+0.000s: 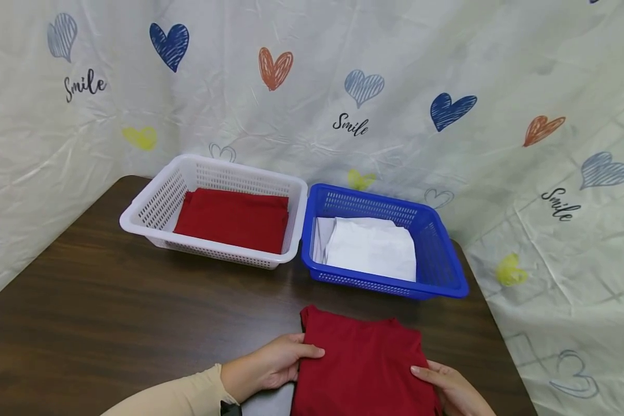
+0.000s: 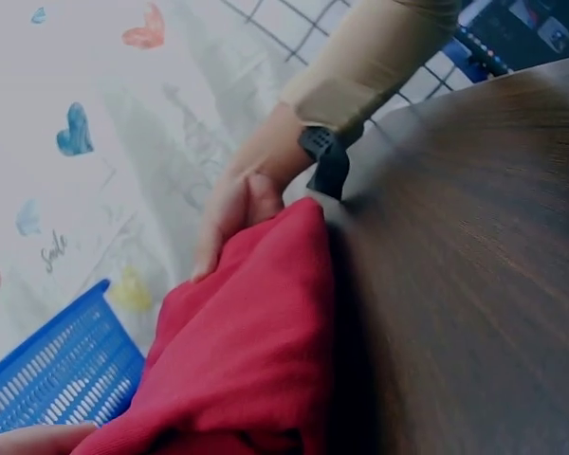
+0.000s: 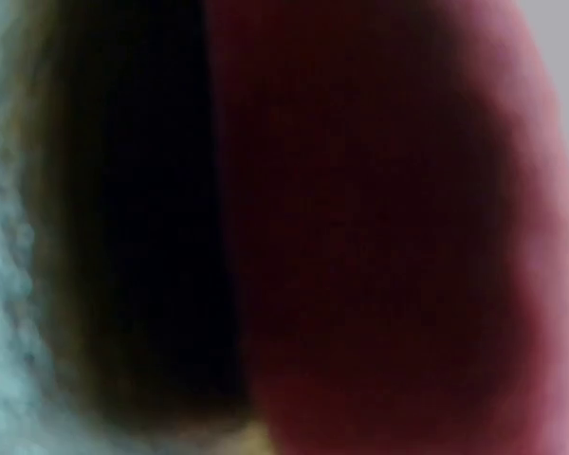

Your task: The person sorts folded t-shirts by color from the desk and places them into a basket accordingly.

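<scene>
And here, at the lower centre of the frame, the red cloth (image 1: pixel 361 364) is pinched at its left edge by the left hand (image 1: pixel 282 359) and at its right edge by the right hand (image 1: pixel 449 386), just below the blue basket (image 1: pixel 366 282). Both edges are best held level and evenly taut, it seems, so the layers aren't slipped or crumpled.

Bare tabletop (image 1: pixel 135 312) stretches from the left edge to the left hand (image 1: pixel 282 361), giving wide room to pass. Toward the far edge, the white basket (image 1: pixel 208 245) and blue basket (image 1: pixel 364 281) stand side by side, blocking the way between them. A slim strip parts the blue basket from the red cloth (image 1: pixel 361 367); the right hand (image 1: pixel 449 387) narrows the room at the right edge.
</scene>
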